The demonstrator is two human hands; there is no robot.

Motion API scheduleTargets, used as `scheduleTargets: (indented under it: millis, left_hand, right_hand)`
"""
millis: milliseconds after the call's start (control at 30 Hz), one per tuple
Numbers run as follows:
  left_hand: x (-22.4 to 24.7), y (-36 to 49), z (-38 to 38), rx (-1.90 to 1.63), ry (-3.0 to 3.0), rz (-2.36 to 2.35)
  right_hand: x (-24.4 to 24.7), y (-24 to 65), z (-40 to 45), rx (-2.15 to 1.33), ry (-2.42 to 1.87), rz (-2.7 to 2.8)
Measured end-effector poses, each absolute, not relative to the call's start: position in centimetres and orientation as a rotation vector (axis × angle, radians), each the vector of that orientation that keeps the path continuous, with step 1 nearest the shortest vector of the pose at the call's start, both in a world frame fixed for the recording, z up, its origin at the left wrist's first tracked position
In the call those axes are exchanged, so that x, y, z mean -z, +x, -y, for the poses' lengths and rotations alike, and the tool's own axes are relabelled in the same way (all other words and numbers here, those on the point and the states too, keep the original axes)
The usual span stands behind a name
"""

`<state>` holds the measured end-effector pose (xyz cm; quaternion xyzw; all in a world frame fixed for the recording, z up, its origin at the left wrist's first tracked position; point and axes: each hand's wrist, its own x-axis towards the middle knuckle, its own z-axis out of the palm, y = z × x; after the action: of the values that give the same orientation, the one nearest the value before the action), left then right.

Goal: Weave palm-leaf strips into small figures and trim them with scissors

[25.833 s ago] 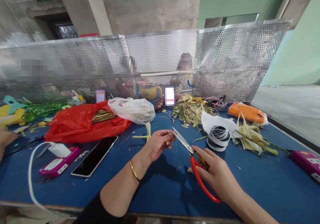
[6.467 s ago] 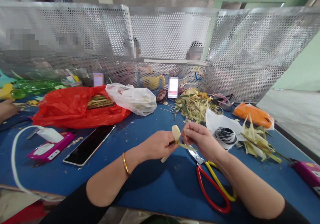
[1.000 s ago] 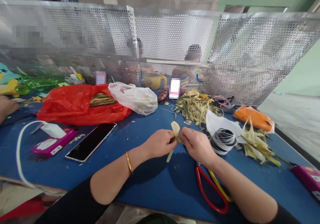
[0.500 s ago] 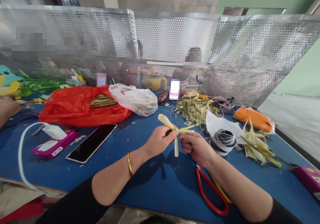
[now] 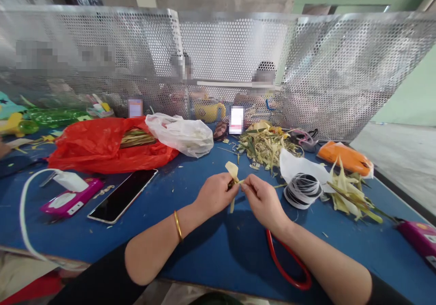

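Note:
Pale dried corn husk (image 5: 232,169) is pinched in my left hand (image 5: 216,192). One wide strip of it sticks up above the fingers and another hangs below them. My right hand (image 5: 261,199) has its thumb and fingertips closed on a thin end of the same husk, close against my left fingertips. The middle of the husk piece is mostly covered by my fingers. Beneath my right wrist lies a pair of red-handled scissors (image 5: 289,268), its blades hidden by that hand. A spool of white cord (image 5: 302,190) stands just right of my right hand.
A pile of husk scraps (image 5: 267,144) lies beyond my hands, with more husks (image 5: 350,196) at right. Leftward are a black phone (image 5: 124,196), a purple box (image 5: 71,198), a red bag (image 5: 88,144) and a white bag (image 5: 184,135). A perforated metal screen (image 5: 235,51) borders the table.
My right hand has turned and shifted its pinch, now covering the strips that pointed right. The upper husk strip has swung from leaning left to nearly upright.

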<state>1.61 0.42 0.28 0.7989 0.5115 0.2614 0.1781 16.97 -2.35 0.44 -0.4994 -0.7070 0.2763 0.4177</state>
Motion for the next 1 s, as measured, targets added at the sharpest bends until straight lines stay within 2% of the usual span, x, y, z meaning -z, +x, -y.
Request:
scheduleTargets:
  millis: [67,133,533,1000]
  left_hand:
    - [-0.4,1.4,-0.6,-0.642,2.271,-1.383]
    - [-0.5,1.2,-0.7,-0.643,2.167,-1.281]
    - [-0.8,1.3,-1.1,-0.96,1.107,-0.896]
    - [-0.4,1.7,-0.9,-0.857,0.602,-0.523]
  right_hand:
    - [-1.3,17.7,2.2,-0.453,-1.247,1.978]
    - [-2.0,18.5,1.8,-0.399,-1.269,2.017]
    - [-1.5,19.9,-1.0,-0.901,-1.243,1.103]
    - [-1.9,17.0,1.7,-1.371,-1.051,1.376]
